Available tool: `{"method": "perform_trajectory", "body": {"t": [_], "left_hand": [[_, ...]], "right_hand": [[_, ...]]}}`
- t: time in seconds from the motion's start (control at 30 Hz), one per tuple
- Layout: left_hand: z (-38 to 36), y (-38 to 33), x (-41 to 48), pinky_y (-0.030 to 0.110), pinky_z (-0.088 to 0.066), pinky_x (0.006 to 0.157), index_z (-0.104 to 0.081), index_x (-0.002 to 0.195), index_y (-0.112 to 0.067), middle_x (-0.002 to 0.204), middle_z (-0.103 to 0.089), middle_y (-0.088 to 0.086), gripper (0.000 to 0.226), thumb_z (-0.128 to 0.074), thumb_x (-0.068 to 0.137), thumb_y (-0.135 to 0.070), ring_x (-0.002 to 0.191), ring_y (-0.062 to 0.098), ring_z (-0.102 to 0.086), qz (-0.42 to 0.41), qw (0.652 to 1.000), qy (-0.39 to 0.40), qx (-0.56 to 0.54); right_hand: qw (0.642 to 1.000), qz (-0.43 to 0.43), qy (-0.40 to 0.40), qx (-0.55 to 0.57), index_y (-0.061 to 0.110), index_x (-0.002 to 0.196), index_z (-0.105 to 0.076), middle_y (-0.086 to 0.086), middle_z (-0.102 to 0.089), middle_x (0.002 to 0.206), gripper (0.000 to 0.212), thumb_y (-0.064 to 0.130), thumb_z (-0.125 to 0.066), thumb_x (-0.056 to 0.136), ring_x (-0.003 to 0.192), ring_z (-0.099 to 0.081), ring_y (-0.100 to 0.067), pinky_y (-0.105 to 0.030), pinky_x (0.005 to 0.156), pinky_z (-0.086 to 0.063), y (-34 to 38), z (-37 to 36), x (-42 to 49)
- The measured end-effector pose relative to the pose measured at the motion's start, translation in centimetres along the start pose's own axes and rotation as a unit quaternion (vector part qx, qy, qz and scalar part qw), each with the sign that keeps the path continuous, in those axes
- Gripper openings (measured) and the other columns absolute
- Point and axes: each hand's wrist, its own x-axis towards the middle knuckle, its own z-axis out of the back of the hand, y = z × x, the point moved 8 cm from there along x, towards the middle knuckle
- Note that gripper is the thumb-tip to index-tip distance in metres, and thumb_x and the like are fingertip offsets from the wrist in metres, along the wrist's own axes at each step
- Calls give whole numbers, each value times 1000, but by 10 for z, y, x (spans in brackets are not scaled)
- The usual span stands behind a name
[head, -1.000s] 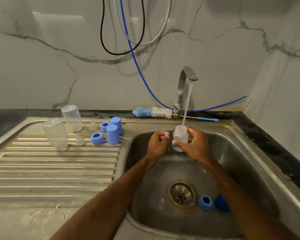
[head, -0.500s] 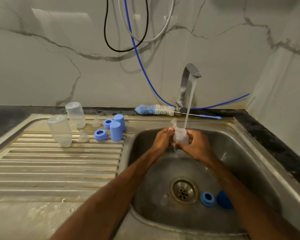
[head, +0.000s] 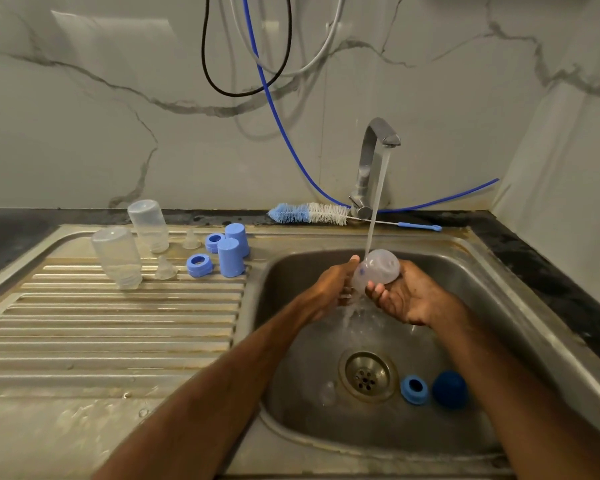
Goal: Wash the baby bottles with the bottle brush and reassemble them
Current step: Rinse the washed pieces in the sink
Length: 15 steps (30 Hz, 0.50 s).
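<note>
One bottle (head: 378,269) | gripped by left hand (head: 331,289), right hand (head: 413,301) fingers (head: 373,289) | sink (head: 499,306): ring (head: 414,389), cap (head: 450,389)

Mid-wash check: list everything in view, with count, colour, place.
held bottle: 1, clear, under running water
other bottles: 2, clear, inverted on drainboard
teats: 2, clear, drainboard; perhaps a third in sink
rings: 3, blue, two on drainboard, one in sink
caps: 3, blue, two on drainboard, one in sink
bottle brush: 1, blue-white, ledge behind sink
tap: 1, metal, running
hoses: several, blue, black, white, wall
left hand: 1, grips held bottle
right hand: 1, cradles held bottle
</note>
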Motion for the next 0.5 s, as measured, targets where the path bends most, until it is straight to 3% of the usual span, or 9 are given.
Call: {"method": "perform_trajectory", "body": {"t": [0.07,0.13,0.23,0.3,0.37,0.5], "left_hand": [[0,1,1,43,-51,98,-65,113,-21,126,-63,18,42,-39,106,-53,108,28,-61,-6,1000,-1,18],[1,0,1,45,-48,100,-65,118,-21,126,-64,18,42,-38,106,-52,110,29,-60,-18,1000,0,17],[6,-3,-1,48,-51,101,-66,123,-18,124,-67,17,40,-41,107,-45,114,34,-64,-23,999,-20,-20],[10,-4,1,45,-54,98,-64,129,-13,123,-68,17,41,-41,107,-40,116,34,-65,-30,999,-33,-22],[12,-5,3,45,-53,101,-66,128,-14,122,-68,15,38,-41,107,-35,116,34,-64,-42,998,-41,-11],[14,-6,4,50,-55,100,-67,119,-16,117,-70,14,30,-46,102,-29,112,37,-66,-59,996,-59,6]], "right_hand": [[1000,3,17,23,-7,121,-62,-16,-68,81,68,55,-57,93,52,-66,-16,-22,46,-57,0,-2,-1],[999,30,25,23,-6,123,-60,-24,-72,98,63,44,-65,87,69,-73,-26,-30,59,-63,4,-3,-1],[991,77,27,-103,1,126,-58,-29,-70,116,52,31,-71,86,102,-72,-41,-48,86,-60,10,-9,-3],[974,103,5,-200,5,127,-58,-25,-73,112,53,26,-76,82,104,-72,-40,-53,94,-57,10,-10,0],[938,153,-43,-310,9,126,-61,-17,-75,110,52,20,-81,80,101,-73,-34,-52,94,-57,13,-7,4],[795,303,-162,-500,18,121,-63,0,-70,113,60,11,-90,68,104,-68,-20,-41,91,-58,37,-13,2]]}}
